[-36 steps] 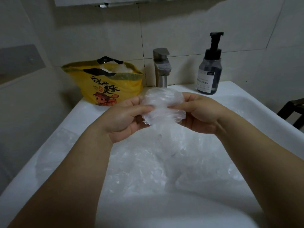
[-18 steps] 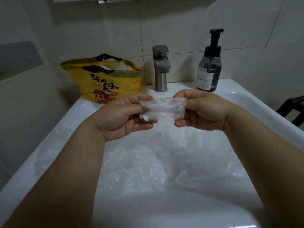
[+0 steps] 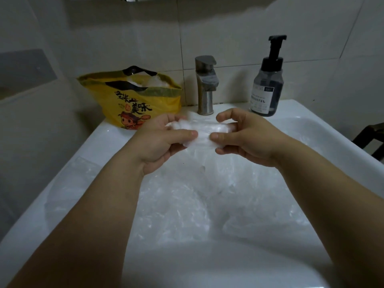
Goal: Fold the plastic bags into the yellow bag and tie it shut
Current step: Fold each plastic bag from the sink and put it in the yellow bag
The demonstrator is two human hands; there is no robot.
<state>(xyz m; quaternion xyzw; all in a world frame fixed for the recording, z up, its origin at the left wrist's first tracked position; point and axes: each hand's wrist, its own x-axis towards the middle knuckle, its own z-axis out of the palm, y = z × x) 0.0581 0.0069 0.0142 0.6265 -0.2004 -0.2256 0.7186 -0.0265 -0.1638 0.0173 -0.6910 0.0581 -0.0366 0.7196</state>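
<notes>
A small folded clear plastic bag (image 3: 202, 132) is held over the sink between both hands. My left hand (image 3: 160, 142) pinches its left end with the thumb on top. My right hand (image 3: 245, 136) pinches its right end, fingers curled round it. The yellow bag (image 3: 128, 102) stands open on the sink's back left corner, printed with black characters and a cartoon figure, with white crumpled plastic showing at its mouth. Several loose clear plastic bags (image 3: 187, 204) lie in the basin below my hands.
A steel faucet (image 3: 205, 84) stands at the back middle of the white sink (image 3: 207, 265). A dark pump soap bottle (image 3: 268, 84) stands at the back right. Tiled wall runs behind. A dark chair part (image 3: 372, 140) shows at the right edge.
The clear bag between my hands has been folded flatter and narrower. Both hands have shifted slightly away from me, toward the faucet.
</notes>
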